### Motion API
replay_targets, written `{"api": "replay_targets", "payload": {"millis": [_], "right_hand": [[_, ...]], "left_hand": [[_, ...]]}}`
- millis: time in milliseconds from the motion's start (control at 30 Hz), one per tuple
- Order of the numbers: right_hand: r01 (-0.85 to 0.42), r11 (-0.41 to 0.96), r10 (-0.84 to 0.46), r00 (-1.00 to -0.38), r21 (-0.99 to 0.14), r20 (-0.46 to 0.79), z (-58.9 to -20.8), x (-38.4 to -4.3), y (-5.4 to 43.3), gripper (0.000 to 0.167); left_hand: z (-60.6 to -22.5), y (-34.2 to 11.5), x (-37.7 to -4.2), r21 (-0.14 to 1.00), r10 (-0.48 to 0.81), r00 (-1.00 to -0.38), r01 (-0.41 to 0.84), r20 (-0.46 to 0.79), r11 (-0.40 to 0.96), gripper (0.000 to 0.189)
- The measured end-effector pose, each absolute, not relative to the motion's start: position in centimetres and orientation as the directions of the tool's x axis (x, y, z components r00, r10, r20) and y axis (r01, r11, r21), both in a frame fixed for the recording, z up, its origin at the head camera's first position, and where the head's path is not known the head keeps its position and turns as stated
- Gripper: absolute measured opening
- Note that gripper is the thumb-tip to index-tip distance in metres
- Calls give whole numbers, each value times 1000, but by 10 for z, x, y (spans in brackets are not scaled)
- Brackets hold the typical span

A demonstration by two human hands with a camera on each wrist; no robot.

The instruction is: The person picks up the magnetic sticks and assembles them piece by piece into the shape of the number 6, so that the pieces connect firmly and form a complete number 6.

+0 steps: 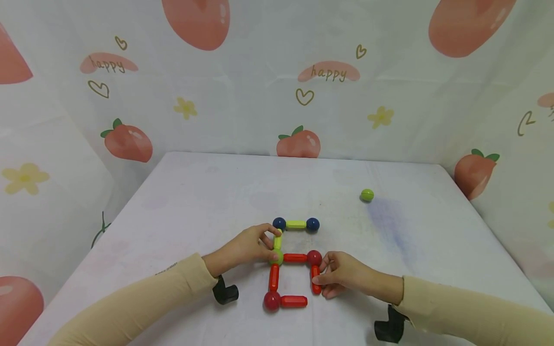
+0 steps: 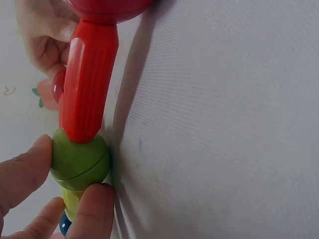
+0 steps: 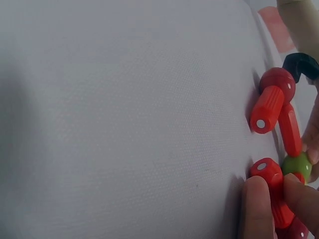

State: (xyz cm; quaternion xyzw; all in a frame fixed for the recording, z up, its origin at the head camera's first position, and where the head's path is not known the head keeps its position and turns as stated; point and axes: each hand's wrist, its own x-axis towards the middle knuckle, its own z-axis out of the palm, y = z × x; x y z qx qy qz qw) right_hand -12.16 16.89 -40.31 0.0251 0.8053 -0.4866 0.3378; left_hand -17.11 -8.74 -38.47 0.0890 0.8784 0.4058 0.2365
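A figure of magnetic rods and balls lies on the table. My left hand [image 1: 251, 245] grips the green ball [image 2: 79, 162] at the figure's middle left, beside an upper yellow-green rod [image 1: 278, 240]. My right hand [image 1: 346, 275] pinches a red rod [image 3: 273, 189], which hangs down from a red ball [image 1: 314, 257]. Another red rod [image 1: 295, 258] links that ball to the green one. Below the green ball, a red rod [image 2: 89, 79] leads to a lower red ball [image 1: 272, 301]. From there a red rod [image 1: 294, 302] extends right, its far end free.
At the top of the figure, a yellow-green rod [image 1: 296, 224] joins two blue balls, the right one [image 1: 313, 224] being an end. A separate green ball [image 1: 367, 194] lies on the white table [image 1: 216, 192] toward the back right. A patterned cloth [image 1: 242, 110] hangs behind.
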Motion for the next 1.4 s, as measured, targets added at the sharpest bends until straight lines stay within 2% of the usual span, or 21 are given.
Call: {"api": "replay_targets", "payload": {"millis": [433, 600, 800, 933, 1133, 1267, 1400], "right_hand": [[373, 582, -280, -742, -723, -609, -395, -124, 171, 25], [326, 583, -289, -773, -744, -565, -387, -129, 183, 25], [204, 476, -346, -851, -856, -395, -364, -144, 202, 27], [31, 411, -376, -905, -911, -201, -348, -158, 216, 33], [-183, 466, -279, -959, -866, 52, -333, -177, 236, 36], [-239, 490, -203, -966, -838, 157, -330, -188, 247, 37], [-252, 524, -152, -968, -814, 202, -330, -198, 254, 38]], "left_hand": [[-385, -88, -171, 757, 347, -872, -40, -345, 652, 47], [-384, -88, -171, 760, 354, -870, -35, -343, 649, 47], [-386, -87, -172, 759, 354, -870, -35, -342, 650, 46], [-387, -88, -173, 760, 355, -871, -32, -340, 649, 46], [-386, -88, -172, 764, 360, -870, -30, -338, 645, 47], [-386, -88, -172, 763, 361, -869, -29, -338, 646, 47], [-387, -88, -172, 764, 361, -869, -30, -339, 645, 47]]}}
